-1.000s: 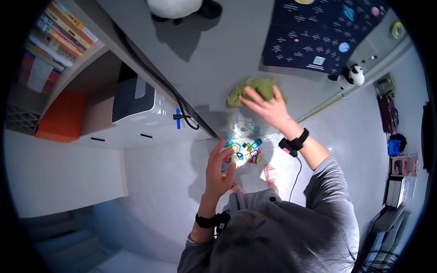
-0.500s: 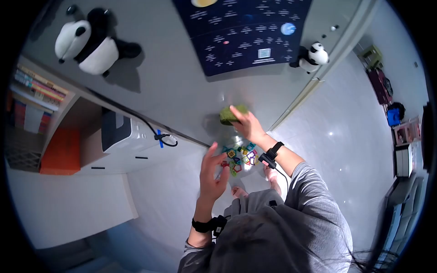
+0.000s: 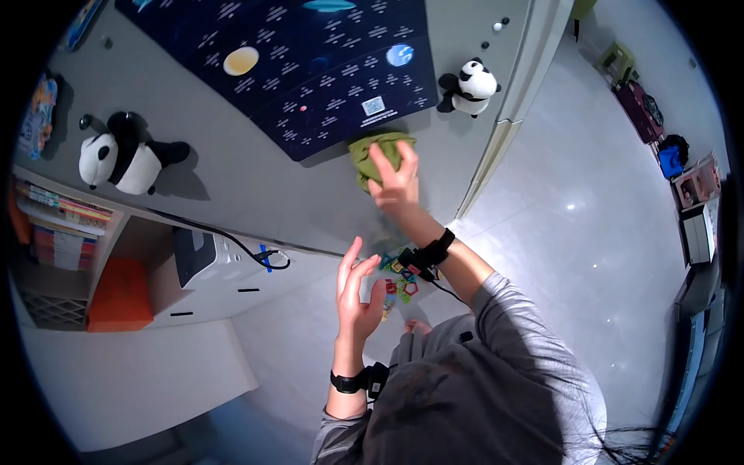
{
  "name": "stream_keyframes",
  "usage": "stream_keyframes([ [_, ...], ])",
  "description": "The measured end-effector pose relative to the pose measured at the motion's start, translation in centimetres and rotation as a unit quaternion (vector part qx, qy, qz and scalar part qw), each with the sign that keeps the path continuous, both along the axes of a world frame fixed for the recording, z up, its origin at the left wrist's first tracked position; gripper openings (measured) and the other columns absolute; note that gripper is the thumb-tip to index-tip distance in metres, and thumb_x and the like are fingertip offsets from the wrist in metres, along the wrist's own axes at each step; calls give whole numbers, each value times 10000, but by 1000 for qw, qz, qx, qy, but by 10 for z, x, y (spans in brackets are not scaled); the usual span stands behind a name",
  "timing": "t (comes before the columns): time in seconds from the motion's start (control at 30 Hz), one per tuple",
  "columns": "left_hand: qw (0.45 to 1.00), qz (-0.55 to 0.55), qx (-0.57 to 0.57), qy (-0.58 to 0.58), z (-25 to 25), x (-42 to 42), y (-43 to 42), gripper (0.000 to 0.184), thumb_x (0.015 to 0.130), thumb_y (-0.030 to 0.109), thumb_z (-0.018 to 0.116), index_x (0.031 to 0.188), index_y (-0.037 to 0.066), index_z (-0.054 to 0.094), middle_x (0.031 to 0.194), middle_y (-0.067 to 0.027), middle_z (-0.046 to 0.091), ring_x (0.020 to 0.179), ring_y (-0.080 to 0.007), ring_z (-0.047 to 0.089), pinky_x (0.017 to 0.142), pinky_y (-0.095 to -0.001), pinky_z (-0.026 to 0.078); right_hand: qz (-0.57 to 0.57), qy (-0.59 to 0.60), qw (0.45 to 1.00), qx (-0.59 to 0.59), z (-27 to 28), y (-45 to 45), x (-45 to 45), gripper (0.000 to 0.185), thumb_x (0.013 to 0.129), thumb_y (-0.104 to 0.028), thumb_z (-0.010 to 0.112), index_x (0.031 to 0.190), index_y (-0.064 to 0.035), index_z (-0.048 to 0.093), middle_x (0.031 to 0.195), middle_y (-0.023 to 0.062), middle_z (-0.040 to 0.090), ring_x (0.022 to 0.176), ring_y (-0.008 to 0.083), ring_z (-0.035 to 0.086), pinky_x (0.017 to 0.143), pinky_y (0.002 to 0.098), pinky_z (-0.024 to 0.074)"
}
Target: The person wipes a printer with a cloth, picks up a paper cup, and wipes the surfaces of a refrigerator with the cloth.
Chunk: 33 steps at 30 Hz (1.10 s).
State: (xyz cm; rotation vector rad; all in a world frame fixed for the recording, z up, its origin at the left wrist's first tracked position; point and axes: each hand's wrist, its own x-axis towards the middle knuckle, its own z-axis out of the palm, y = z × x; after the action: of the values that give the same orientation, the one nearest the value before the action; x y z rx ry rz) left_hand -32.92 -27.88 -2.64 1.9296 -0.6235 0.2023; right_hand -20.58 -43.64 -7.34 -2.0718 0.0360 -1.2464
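Observation:
Pressed on a green cloth (image 3: 363, 158), my right hand (image 3: 396, 177) has its fingers bent over it against the grey upright surface (image 3: 256, 186). The cloth lies just below the lower edge of a dark blue planet poster (image 3: 333, 85). My left hand (image 3: 359, 291) is raised lower down, fingers apart, with nothing in it. Colourful frame-shaped pieces (image 3: 403, 287) lie on the floor beyond my left hand, partly hidden by my right forearm.
One panda plush (image 3: 471, 87) is at the poster's right, another (image 3: 128, 163) at the far left. A black cable (image 3: 225, 232) runs along the surface's edge. Beside it are a printer (image 3: 203, 256), an orange box (image 3: 121, 294) and shelved books (image 3: 66, 225). Bags (image 3: 642, 116) stand at right.
The view has swung to the right. My right hand has moved with the green cloth from near the surface's bottom edge up to beneath the poster. My left hand stays raised and open.

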Motion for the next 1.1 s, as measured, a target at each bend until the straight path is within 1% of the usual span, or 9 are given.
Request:
stream_keyframes([
  [0.2, 999, -27, 11, 19, 18, 5, -42, 316, 836, 16, 571, 1151, 30, 576, 1412, -190, 427, 1095, -271, 605, 917, -371, 482, 167, 136, 954, -207, -61, -47, -27, 560, 730, -50, 601, 1264, -219, 590, 1154, 109, 530, 1080, 293, 520, 831, 370, 495],
  [0.27, 997, -25, 39, -60, 25, 8, -53, 301, 833, 37, 582, 1135, 29, 586, 1407, -189, 438, 1142, -278, 574, 963, -404, 451, 145, 200, 950, -189, -76, -73, -36, 503, 743, -65, 601, 1234, -176, 600, 1148, 121, 535, 1091, 307, 524, 847, 360, 492],
  [0.3, 997, -28, 37, -64, 27, 10, -58, 301, 833, 37, 582, 1135, 29, 586, 1407, -189, 438, 1142, -278, 574, 963, -404, 451, 150, 239, 958, -44, -70, -91, -43, 472, 743, -63, 594, 1208, -145, 604, 1138, 127, 532, 1087, 319, 521, 856, 351, 488],
  [0.33, 998, -23, 24, -50, 30, 12, -64, 287, 831, 47, 586, 1118, 36, 598, 1402, -183, 450, 1178, -291, 544, 997, -423, 415, 152, 272, 945, 103, -61, -108, -51, 443, 744, -61, 586, 1183, -114, 608, 1129, 134, 528, 1083, 332, 517, 864, 342, 484],
  [0.4, 999, -17, 8, -39, 37, 18, -75, 274, 828, 57, 590, 1101, 44, 610, 1396, -178, 462, 1215, -304, 514, 1030, -441, 379, 148, 187, 965, 113, -22, -154, -66, 412, 731, -44, 570, 1140, -77, 609, 1100, 146, 523, 1054, 347, 524, 857, 349, 484],
  [0.53, 980, 26, 93, -173, 67, 37, -115, 242, 829, 116, 603, 1066, 87, 640, 1373, -138, 502, 1311, -326, 406, 1097, -471, 255, 63, -17, 997, 33, 86, -208, -79, 436, 696, -9, 599, 1123, -91, 622, 1145, 146, 501, 1054, 338, 537, 838, 369, 494],
  [0.67, 944, 63, 143, -291, 94, 62, -162, 361, 815, 167, 628, 1168, 98, 595, 1446, -129, 403, 1391, -329, 271, 1125, -525, 134, -7, -42, 995, -89, 153, -226, -54, 478, 682, -15, 656, 1144, -130, 614, 1191, 137, 486, 1087, 346, 523, 816, 383, 510],
  [0.93, 908, 171, 207, -323, 97, 106, -201, 661, 754, 322, 731, 1325, 112, 472, 1520, -235, 162, 1413, -409, 102, 1091, -632, 51, -10, 90, 977, -193, 32, -235, -19, 611, 595, -35, 745, 1163, -178, 571, 1196, 115, 475, 1069, 325, 528, 777, 404, 527],
  [1.1, 899, 198, 187, -344, 85, 114, -211, 701, 743, 333, 745, 1341, 105, 457, 1524, -229, 152, 1416, -406, 96, 1079, -656, 43, 44, 108, 980, -161, 34, -242, -22, 551, 605, -50, 760, 1117, -145, 578, 1181, 114, 477, 1049, 326, 535, 779, 401, 516],
])
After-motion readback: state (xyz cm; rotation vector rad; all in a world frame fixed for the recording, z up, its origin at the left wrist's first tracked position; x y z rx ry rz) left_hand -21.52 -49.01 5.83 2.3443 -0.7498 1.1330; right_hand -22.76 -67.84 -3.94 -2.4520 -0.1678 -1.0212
